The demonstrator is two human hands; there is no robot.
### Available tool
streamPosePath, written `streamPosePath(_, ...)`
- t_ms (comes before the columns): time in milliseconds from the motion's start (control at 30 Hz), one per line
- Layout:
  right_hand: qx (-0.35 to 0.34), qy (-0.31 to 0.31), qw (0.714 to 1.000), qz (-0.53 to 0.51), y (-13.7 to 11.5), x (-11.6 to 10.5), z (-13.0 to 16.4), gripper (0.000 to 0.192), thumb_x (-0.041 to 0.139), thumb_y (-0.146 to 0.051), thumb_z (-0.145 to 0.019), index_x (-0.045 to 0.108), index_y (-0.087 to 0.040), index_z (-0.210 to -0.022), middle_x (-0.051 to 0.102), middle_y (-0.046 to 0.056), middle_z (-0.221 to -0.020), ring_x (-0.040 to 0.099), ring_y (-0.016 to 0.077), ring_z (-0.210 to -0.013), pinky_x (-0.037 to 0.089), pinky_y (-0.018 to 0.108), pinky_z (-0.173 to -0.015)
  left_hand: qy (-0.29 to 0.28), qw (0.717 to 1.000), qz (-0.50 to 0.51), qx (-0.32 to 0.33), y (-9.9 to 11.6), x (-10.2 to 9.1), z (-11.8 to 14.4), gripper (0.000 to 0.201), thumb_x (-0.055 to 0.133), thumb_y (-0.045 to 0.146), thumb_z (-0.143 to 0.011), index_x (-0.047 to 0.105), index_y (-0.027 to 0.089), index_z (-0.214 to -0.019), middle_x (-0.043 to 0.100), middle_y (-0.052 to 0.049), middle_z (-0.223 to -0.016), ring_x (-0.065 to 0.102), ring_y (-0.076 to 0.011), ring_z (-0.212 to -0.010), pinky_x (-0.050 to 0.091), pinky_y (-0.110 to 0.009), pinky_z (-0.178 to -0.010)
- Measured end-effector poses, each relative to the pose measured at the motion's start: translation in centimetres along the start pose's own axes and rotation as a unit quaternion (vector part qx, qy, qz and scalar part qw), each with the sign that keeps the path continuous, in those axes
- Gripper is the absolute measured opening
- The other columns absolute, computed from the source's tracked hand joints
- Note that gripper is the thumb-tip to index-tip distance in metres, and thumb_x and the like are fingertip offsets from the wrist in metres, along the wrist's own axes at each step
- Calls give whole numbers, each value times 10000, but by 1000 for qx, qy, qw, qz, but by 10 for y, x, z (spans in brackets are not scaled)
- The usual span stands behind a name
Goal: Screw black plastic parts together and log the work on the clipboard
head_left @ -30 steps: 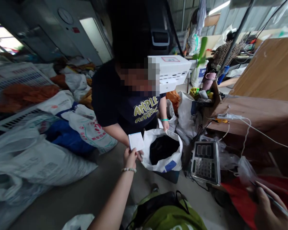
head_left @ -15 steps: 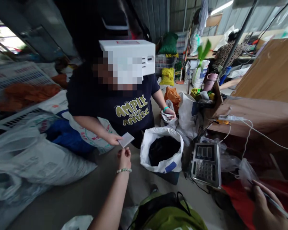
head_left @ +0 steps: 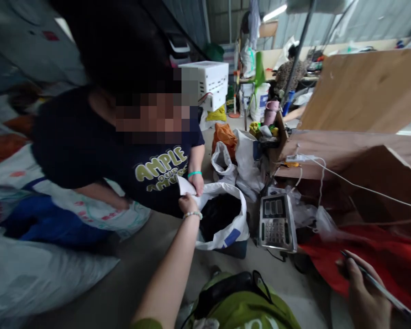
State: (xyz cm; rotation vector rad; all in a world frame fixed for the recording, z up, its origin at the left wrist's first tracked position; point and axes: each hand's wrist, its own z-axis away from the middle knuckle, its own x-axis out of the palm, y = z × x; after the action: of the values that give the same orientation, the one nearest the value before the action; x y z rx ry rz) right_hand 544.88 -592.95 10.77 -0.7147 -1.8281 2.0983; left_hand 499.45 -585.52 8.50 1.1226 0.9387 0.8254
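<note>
Since the earlier frame, left hand [head_left: 188,204] has moved to the white sack [head_left: 226,219] rim, fingers pinching it; right hand [head_left: 365,297] is clamped on a pen [head_left: 380,288].

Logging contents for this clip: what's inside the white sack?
The white sack holds something dark, probably cloth. What lies beneath that is covered. The left hand grips its rim.

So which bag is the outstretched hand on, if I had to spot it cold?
Start at the wooden bench on the right, then drop to the keypad scale on the floor beside it. Just left of that stands the white sack, its rim held by the left hand. It alone is open-mouthed, showing dark contents and a blue patch.
</note>
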Motion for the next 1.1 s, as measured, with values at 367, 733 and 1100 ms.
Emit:
streamPosePath(367, -25, -21, 999, -13, 8, -1, -11, 403, 675, -449, -703, 617, -166, -983, 625, 7, -719, 577, 112, -640, 483, 225, -626, 55, 954, -208, 209, -5, -38, -30, 27, 550, 180, -702, 528, 167, -694, 540, -53, -774, 517, -238, -924, 379, -393, -897)
streamPosePath(733, -114, -120, 986, 2, -47, 36, 15, 334, 608, -393, -778, 591, -180, -1034, 696, 58, -758, 642, 166, -660, 509, 283, -649, -106, 893, -187, 396, 45, -126, 107, 226, 563, 267, -744, 599, 189, -953, 631, -69, -871, 588, -224, -771, 445, -310, -722)
streamPosePath(1100, -137, -437, 889, 0, -97, 53, 18, 255, 651, -345, -754, 538, -197, -929, 634, 17, -821, 594, 127, -705, 462, 207, -579, -572, 812, 41, 112, 90, -14, 220, 516, 652, 283, -760, 501, 216, -1249, 668, -72, -956, 616, -198, -794, 458, -298, -742)
